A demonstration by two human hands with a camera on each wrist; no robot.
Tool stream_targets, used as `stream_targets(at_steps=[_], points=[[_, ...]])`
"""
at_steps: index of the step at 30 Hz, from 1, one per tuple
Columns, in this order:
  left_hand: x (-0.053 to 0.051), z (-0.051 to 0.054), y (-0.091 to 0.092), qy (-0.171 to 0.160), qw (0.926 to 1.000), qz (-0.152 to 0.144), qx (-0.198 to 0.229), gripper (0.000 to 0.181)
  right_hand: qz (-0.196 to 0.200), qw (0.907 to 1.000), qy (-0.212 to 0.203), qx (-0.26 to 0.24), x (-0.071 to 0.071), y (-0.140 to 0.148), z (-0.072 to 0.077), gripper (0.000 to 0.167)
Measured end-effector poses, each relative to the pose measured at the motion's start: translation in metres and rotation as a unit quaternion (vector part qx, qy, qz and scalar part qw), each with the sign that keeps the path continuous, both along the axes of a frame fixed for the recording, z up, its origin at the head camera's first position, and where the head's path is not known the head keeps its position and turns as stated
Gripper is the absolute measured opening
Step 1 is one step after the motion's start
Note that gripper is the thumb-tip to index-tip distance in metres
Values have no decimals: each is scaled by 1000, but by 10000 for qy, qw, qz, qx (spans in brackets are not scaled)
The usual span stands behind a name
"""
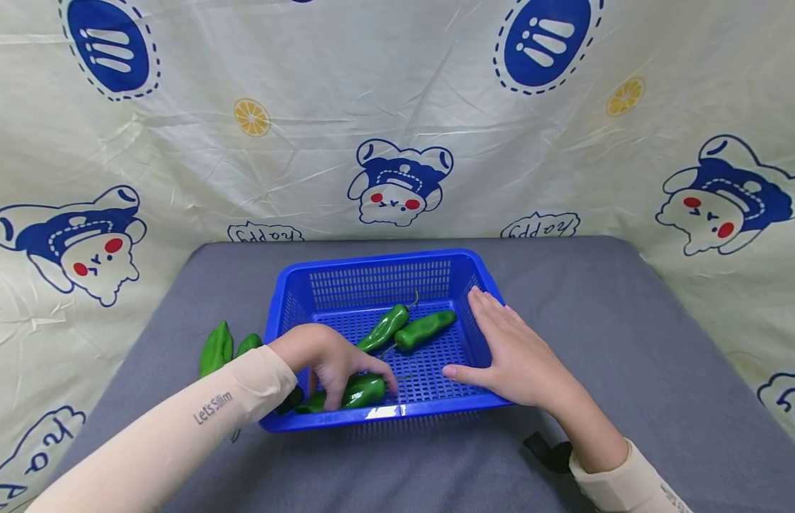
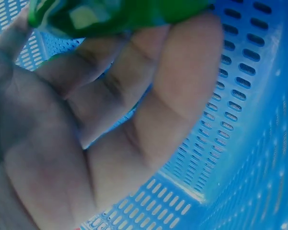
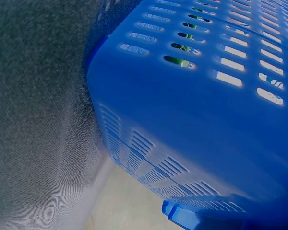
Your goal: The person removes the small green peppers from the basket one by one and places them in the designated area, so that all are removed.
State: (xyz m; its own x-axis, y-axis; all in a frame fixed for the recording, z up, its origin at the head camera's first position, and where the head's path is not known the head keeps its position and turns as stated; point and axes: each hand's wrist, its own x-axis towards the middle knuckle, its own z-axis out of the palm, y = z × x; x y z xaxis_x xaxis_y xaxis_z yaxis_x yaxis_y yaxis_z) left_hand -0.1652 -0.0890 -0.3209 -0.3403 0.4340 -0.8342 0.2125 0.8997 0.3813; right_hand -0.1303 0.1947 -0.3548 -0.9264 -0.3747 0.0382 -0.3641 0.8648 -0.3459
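My left hand (image 1: 333,360) reaches over the left side of the blue basket (image 1: 436,408), its fingers curled round a green pepper (image 1: 367,391) near the front wall. In the left wrist view, the fingers (image 2: 177,72) bend beneath the glossy pepper (image 2: 110,19). My right hand (image 1: 516,356) rests at the basket's right wall, fingers extended along the rim and thumb spread inward. Two more green peppers (image 1: 383,328) (image 1: 426,330) lie on the basket floor towards the back. The right wrist view shows the basket's outer side (image 3: 182,105), with no fingers visible.
Left of the basket, green peppers (image 1: 216,349) (image 1: 248,343) lie on the grey-covered table (image 1: 564,285), partly behind my left sleeve (image 1: 179,420). A dark green pepper (image 1: 290,400) shows at the front left corner. A black strap-like thing (image 1: 548,452) lies by my right wrist.
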Motion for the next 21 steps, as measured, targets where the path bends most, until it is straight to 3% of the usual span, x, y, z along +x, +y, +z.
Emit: stream_targets(at_steps=[5, 8, 11, 21], points=[[-2, 2, -2, 358, 9988, -76, 326, 101, -5, 10000, -17, -3, 0, 0, 0, 122], [-4, 6, -5, 804, 9947, -308, 561, 101, -12, 10000, -22, -1, 0, 0, -1, 124], [-6, 13, -10, 1083, 9896, -263, 914, 100, -16, 10000, -26, -5, 0, 0, -1, 124], [-5, 32, -38, 1780, 9564, 303, 2296, 97, -16, 10000, 0, -5, 0, 0, 1, 124]])
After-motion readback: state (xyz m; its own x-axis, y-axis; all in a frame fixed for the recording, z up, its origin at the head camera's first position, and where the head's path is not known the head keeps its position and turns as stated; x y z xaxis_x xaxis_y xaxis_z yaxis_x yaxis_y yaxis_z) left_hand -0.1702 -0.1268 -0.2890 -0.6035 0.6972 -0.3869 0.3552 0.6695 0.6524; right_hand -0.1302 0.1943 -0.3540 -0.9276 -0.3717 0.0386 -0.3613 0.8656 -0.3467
